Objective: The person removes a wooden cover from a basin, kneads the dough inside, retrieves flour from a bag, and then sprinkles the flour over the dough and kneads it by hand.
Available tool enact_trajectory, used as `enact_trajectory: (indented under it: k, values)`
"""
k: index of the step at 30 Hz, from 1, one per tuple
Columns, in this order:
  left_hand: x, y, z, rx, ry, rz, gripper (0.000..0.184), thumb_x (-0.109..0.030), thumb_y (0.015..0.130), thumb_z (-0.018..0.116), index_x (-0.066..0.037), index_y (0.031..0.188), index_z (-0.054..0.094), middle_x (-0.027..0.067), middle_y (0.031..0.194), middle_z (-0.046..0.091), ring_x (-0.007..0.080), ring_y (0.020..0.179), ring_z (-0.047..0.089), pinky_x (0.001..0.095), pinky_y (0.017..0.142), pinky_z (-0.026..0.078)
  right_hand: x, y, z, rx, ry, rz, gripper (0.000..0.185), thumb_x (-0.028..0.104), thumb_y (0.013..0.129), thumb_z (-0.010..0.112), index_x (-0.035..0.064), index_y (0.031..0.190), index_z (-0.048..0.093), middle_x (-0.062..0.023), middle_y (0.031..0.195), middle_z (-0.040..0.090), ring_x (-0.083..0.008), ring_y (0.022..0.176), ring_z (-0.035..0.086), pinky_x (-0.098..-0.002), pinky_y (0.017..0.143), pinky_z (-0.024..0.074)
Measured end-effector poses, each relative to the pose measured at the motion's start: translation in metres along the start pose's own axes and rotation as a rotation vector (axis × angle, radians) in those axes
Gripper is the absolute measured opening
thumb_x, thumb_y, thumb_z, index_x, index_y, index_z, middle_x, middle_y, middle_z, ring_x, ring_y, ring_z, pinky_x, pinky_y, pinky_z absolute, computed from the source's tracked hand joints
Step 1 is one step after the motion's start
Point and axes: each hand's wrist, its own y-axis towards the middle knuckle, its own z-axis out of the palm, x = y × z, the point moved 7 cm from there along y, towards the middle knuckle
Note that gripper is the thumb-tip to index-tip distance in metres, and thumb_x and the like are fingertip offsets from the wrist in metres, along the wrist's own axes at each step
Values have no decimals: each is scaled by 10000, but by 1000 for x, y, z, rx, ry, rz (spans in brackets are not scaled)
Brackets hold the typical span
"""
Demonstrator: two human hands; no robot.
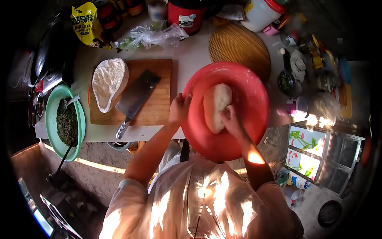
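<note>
A red basin (254,103) sits at the front edge of the table, its near side reaching past the edge toward my body. In it lies a long, pale lump of dough (217,101). My left hand (180,108) grips the basin's left rim, thumb at the inner side. My right hand (230,119) is inside the basin, its curled fingers on the lower right side of the dough. Left of the basin, a cleaver (139,93) lies across a wooden cutting board (159,71), beside a bowl of flour (109,81).
At far left, a green basin (82,119) holds dark chopped filling and a spoon. A round wooden lid (238,44) lies behind the red basin. Plastic bags (155,36), a yellow packet (85,26) and a red container (185,18) line the back. Jars crowd the right.
</note>
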Motion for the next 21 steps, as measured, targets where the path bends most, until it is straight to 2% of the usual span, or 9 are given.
enact_trajectory:
  k: [1,5,6,9,13,15,18,19,21]
  values:
    - [3,-11,3,-39,44,-16,370,-332,874,530,34,823,548,126,655,569,165,624,516,336,595,433,16,-7,19,59,129,-69,383,367,801,572,50,1010,518,-197,859,624,-347,809,611,-432,678,487]
    - [20,-26,3,7,-45,-25,341,-295,882,531,43,837,545,110,657,560,101,646,486,310,575,426,81,-4,23,-206,-392,-287,201,273,772,602,95,835,535,-130,807,616,-317,756,591,-426,657,467]
    - [23,-26,1,-36,-144,70,400,-340,856,553,48,763,524,184,616,543,266,538,512,368,546,425,80,4,13,-255,-342,-249,225,282,781,597,86,873,538,-135,866,608,-324,807,578,-422,705,458]
    - [23,-10,-7,8,57,180,380,-345,841,575,29,803,520,173,627,548,275,549,520,362,546,424,90,26,-10,-503,-142,-418,359,305,806,584,32,1030,518,-162,1020,567,-351,920,535,-413,830,421]
    - [-23,25,-3,-36,25,129,385,-381,828,573,-5,871,505,190,668,577,335,622,575,395,584,452,75,67,32,-474,-186,-295,455,343,832,531,-16,1110,491,-227,1077,543,-382,993,510,-425,877,407]
    - [-39,37,7,-56,322,211,325,-337,841,561,-21,889,506,204,694,583,351,673,590,418,603,447,77,63,46,-350,-349,-305,427,340,844,493,-28,1059,528,-243,1082,540,-381,1036,495,-410,907,401]
    - [-35,44,13,25,353,191,346,-350,825,565,-13,833,486,243,704,574,417,706,563,471,610,434,82,50,47,-541,-470,-445,350,314,858,455,12,987,576,-232,981,580,-352,952,554,-435,809,457]
    - [-34,44,14,65,365,170,336,-338,827,565,-13,821,480,237,683,572,416,685,564,468,598,435,79,54,43,-533,-472,-438,350,314,858,455,12,987,576,-232,981,580,-352,952,554,-435,809,457]
    - [-35,46,14,70,359,195,325,-322,832,567,-8,821,482,226,648,567,413,646,564,463,576,435,54,75,41,-221,-581,23,328,319,869,416,46,945,582,-191,905,599,-326,861,583,-457,721,480]
